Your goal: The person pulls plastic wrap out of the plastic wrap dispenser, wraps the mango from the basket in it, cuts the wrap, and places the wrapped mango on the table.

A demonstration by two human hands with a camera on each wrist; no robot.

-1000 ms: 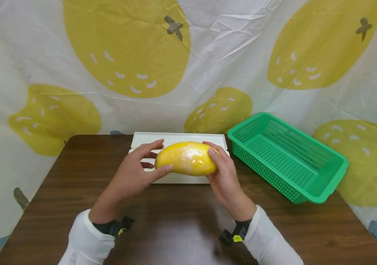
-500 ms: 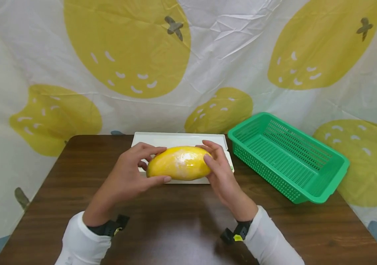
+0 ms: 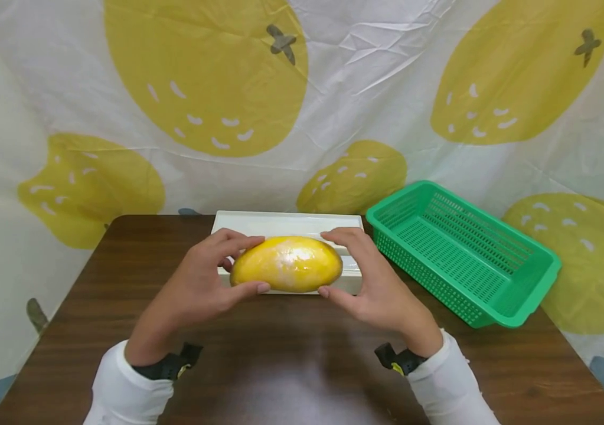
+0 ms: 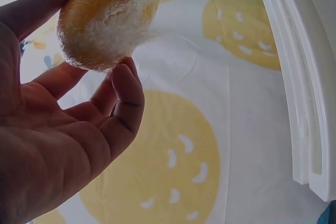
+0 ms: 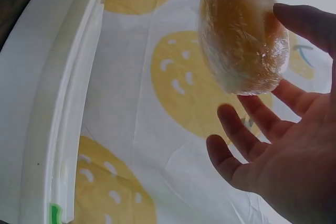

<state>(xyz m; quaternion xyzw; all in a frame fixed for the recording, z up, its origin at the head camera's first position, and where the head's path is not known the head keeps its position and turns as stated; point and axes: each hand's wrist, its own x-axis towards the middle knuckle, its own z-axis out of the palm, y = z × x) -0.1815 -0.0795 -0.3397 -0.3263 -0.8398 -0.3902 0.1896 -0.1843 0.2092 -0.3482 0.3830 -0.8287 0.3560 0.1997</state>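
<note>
A yellow mango (image 3: 287, 264), wrapped in shiny cling film, is held level above the table in the head view. My left hand (image 3: 203, 276) grips its left end, thumb along the lower edge and index finger above. At the other end my right hand (image 3: 378, 283) holds it between thumb and fingers. The left wrist view shows crumpled film around the mango (image 4: 107, 19); in the right wrist view my thumb touches the wrapped side of the mango (image 5: 244, 35). Behind it lies a long white box (image 3: 286, 223) with its lid raised, partly hidden by the mango and hands.
A green perforated basket (image 3: 456, 254) stands at the right of the brown wooden table (image 3: 291, 348). A white cloth (image 3: 216, 183) printed with yellow fruit hangs behind the table.
The mango has come slightly left and nearer in both hands. My right hand has shifted its grip, its thumb moving from the mango's front to its lower edge.
</note>
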